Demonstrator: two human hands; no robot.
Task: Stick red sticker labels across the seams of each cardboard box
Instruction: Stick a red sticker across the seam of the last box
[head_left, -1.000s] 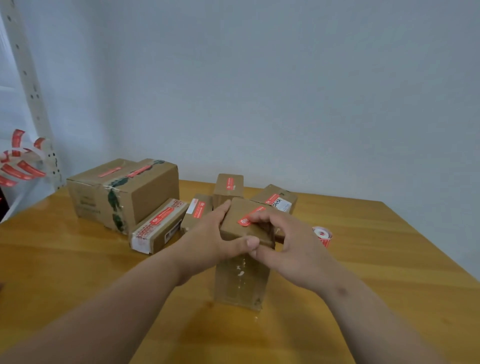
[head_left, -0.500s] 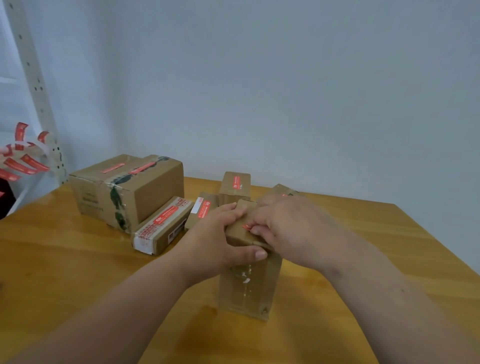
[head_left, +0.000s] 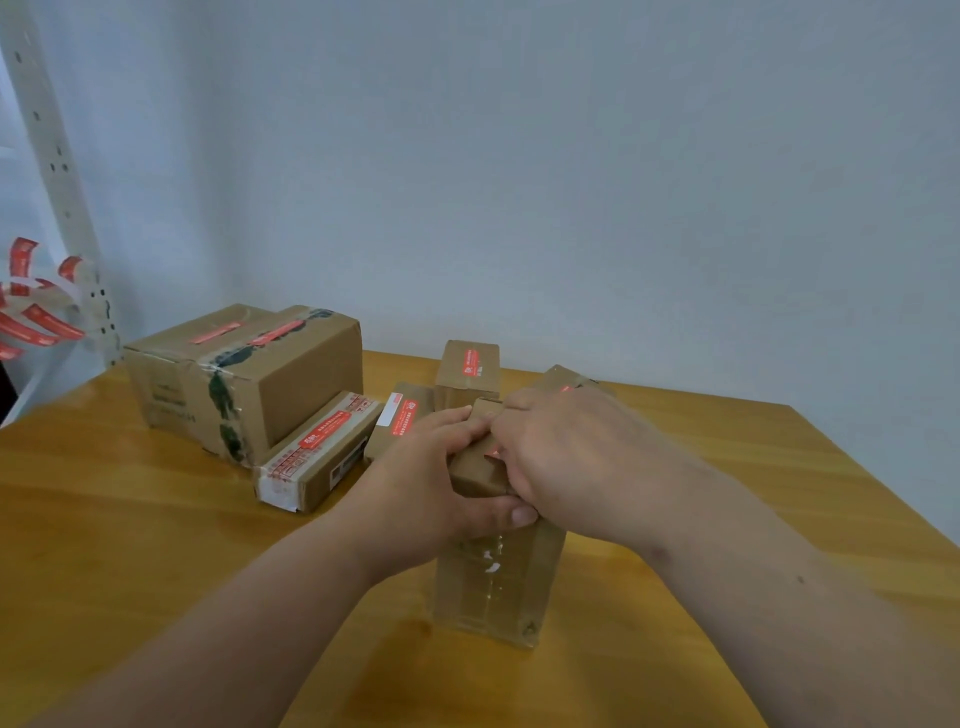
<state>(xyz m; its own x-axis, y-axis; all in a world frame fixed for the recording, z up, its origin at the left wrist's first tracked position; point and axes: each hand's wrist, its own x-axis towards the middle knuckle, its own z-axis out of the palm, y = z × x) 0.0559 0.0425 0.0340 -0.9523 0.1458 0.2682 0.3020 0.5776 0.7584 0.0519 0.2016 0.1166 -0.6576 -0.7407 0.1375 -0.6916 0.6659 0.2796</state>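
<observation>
While both hands close over its top, a tall cardboard box (head_left: 496, 582) stands upright near the middle of a wooden worktop (head_left: 130, 519).

The left hand (head_left: 421, 493) has a curled grip round the box's upper edge, thumb along the near face; the right hand (head_left: 566, 457) lies over the top with fingers bent down onto a red sticker label (head_left: 493, 453), only a sliver of which shows, and whether it pinches anything cannot be told. From the held box, a large taped box (head_left: 244, 379) sits at ten o'clock, a flat labelled box (head_left: 317, 452) leaning against it, and smaller stickered boxes (head_left: 467, 371) are clustered at twelve. Loose red label strips (head_left: 36, 317) hang by a white perforated post (head_left: 57, 171) at far left.
</observation>
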